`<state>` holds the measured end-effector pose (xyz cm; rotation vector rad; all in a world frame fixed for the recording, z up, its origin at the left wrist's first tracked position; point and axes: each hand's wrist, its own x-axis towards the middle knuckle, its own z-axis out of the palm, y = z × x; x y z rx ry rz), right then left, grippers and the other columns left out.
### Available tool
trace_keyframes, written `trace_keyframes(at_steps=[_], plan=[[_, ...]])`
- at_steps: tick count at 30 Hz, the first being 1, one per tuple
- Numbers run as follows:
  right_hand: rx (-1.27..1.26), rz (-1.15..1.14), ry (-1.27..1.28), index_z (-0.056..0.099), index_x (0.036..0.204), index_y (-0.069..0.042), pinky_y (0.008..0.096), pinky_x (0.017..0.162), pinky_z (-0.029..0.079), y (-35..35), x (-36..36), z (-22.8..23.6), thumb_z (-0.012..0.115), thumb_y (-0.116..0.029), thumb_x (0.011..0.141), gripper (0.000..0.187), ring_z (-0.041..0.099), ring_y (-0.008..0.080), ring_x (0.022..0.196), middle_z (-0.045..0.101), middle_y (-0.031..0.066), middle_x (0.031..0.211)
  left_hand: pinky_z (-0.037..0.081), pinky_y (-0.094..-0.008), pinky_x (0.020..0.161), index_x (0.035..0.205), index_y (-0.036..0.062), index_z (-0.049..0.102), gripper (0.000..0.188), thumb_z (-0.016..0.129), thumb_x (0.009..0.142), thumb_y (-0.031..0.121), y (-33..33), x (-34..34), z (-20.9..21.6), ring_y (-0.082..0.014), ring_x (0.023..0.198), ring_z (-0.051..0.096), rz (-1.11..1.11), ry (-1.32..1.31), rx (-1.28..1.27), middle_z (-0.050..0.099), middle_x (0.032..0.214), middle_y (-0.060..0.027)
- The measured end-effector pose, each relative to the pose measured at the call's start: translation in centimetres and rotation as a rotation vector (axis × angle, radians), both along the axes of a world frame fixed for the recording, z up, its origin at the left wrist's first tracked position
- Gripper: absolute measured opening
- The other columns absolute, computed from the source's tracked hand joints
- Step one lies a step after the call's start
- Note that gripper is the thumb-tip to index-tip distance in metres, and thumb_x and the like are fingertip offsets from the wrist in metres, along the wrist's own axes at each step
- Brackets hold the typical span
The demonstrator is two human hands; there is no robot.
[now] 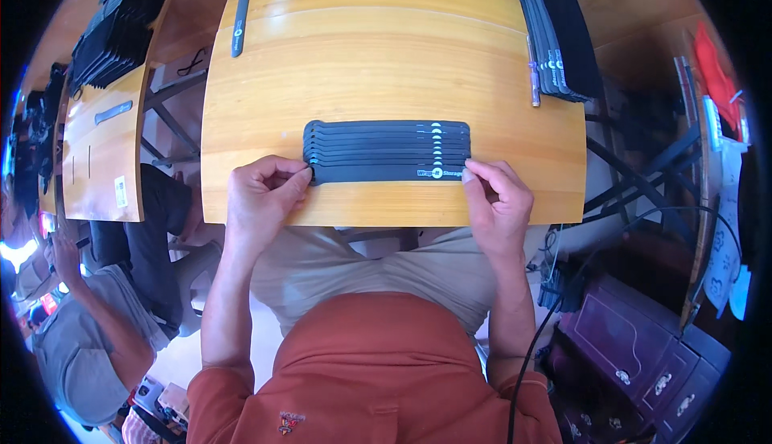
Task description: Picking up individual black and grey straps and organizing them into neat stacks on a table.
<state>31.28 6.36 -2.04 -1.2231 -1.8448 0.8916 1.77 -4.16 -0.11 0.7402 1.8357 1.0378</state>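
Several dark grey storage straps (366,138) lie on the wooden table in front of me, overlapping in a fanned row with their round-holed ends at the left and pale printed marks lined up at the right. The nearest strap (366,173) lies along the front of the row. Its left end is pinched between the thumb and fingers of my left hand (265,195). At the opposite end, my right hand (500,199) grips the right tip of that strap between thumb and fingers.
One loose strap (243,14) lies at the table's (386,66) far left. A strap stack (575,46) and a pen (533,74) sit at the far right. A co-worker (88,339) sits left, near another table (108,150) with a dark pile (121,34). Purple drawers (635,355) stand right.
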Motion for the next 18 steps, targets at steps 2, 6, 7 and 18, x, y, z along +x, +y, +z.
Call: trace_keyframes(at_steps=[2,6,7,18], plan=[[-0.009,-0.005,0.001,0.076,0.102,0.004,0.0302,0.063,0.051,0.02,0.00,0.14,0.073,0.002,0.092,0.010,0.067,0.0194,0.070,0.071,0.0130,0.086,0.055,-0.0210,0.063,0.100,-0.0051,0.076,0.011,0.076,0.097,0.005,0.07,0.06,0.13,-0.0054,0.068,0.065,0.000,-0.001,-0.006,0.073,0.078,-0.0037],[0.017,-0.001,-0.019,0.075,0.102,0.004,0.0312,0.063,0.052,0.20,0.04,0.10,0.073,0.002,0.091,0.011,0.068,0.0206,0.070,0.071,0.0138,0.085,0.054,-0.0212,0.063,0.099,-0.0049,0.076,0.010,0.076,0.097,0.005,0.16,0.18,0.25,-0.0054,0.067,0.064,-0.003,0.018,-0.011,0.072,0.076,-0.0034],[0.028,0.002,-0.018,0.075,0.101,0.004,0.0315,0.063,0.052,0.23,0.05,0.05,0.073,0.002,0.091,0.011,0.068,0.0210,0.069,0.071,0.0139,0.085,0.053,-0.0213,0.063,0.099,-0.0050,0.076,0.010,0.076,0.097,0.005,0.17,0.22,0.27,-0.0054,0.067,0.064,0.003,0.014,-0.009,0.071,0.076,-0.0033],[0.037,0.002,-0.047,0.075,0.101,0.004,0.0325,0.062,0.052,0.16,-0.09,0.05,0.072,0.003,0.091,0.011,0.068,0.0229,0.068,0.071,0.0144,0.084,0.050,-0.0214,0.060,0.097,-0.0057,0.075,0.010,0.075,0.097,0.005,0.21,0.31,0.46,-0.0052,0.064,0.061,-0.003,0.030,-0.001,0.070,0.073,-0.0029]])
